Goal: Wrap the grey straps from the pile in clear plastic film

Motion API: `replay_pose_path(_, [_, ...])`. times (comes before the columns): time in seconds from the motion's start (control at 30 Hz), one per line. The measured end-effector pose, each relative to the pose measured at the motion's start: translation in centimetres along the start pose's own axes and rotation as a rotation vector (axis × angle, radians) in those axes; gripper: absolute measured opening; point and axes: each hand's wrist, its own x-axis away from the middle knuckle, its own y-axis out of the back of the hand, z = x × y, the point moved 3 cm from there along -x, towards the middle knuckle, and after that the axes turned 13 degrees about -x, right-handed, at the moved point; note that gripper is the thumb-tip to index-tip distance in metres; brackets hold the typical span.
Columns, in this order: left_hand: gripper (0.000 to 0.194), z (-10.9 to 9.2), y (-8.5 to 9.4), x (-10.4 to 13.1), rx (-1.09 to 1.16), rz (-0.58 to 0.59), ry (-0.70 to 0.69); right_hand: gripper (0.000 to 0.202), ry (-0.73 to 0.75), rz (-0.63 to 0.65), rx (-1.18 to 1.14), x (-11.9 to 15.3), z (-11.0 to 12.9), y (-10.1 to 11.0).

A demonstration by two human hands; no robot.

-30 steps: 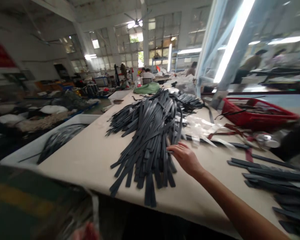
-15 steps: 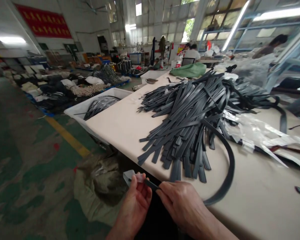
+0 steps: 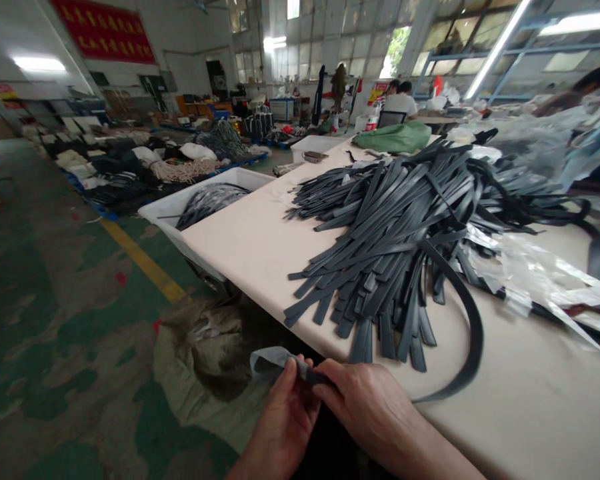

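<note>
Just off the table's near edge, my left hand pinches a strip of translucent plastic film, its loose end curling out to the left. The plastic lies against the end of a dark grey strap; whether it goes around the strap is hard to tell. My right hand closes on the same strap right beside the left fingers. From there the strap loops over the table and back up to a big heap of similar flat straps. Both palms are partly hidden.
The heap covers much of the pale table, with clear plastic strips at its right. A white bin of straps adjoins the table's left side. An olive sack lies on the floor below. People sit farther back.
My left hand has come closer to the right, and more of the plastic film now sticks out to its left. The view has turned slightly left.
</note>
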Motion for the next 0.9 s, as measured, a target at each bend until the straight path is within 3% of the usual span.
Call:
replay_pose_path(0.13, [0.011,-1.1,0.1,0.2,0.045,-0.143,-0.06,0.036,0.066,-0.125,0.061,1.1,-0.7,1.7])
replay_pose_path(0.23, [0.013,0.2,-0.8,0.9,0.037,0.006,0.017,0.033,0.172,-0.204,0.158,0.6,-0.1,1.6])
replay_pose_path(0.33, [0.017,1.0,-1.5,1.3,0.016,0.152,0.051,0.037,0.238,-0.195,0.171,0.3,0.5,1.6])
replay_pose_path(0.47, [0.014,-0.4,-1.2,1.5,0.065,0.022,-0.016,0.037,0.281,-0.277,0.102,1.5,0.3,4.3])
replay_pose_path(0.53, [0.012,-0.4,-1.1,1.7,0.07,0.042,-0.017,0.032,0.322,-0.35,0.128,1.9,0.6,5.3])
replay_pose_path(0.7, [0.023,1.1,-1.6,1.9,0.014,0.278,0.039,0.027,0.388,-0.238,0.166,1.4,1.9,4.1])
replay_pose_path(0.9, [0.025,0.2,-1.6,2.4,0.025,0.199,-0.021,0.039,0.362,-0.265,0.053,2.9,0.6,5.4])
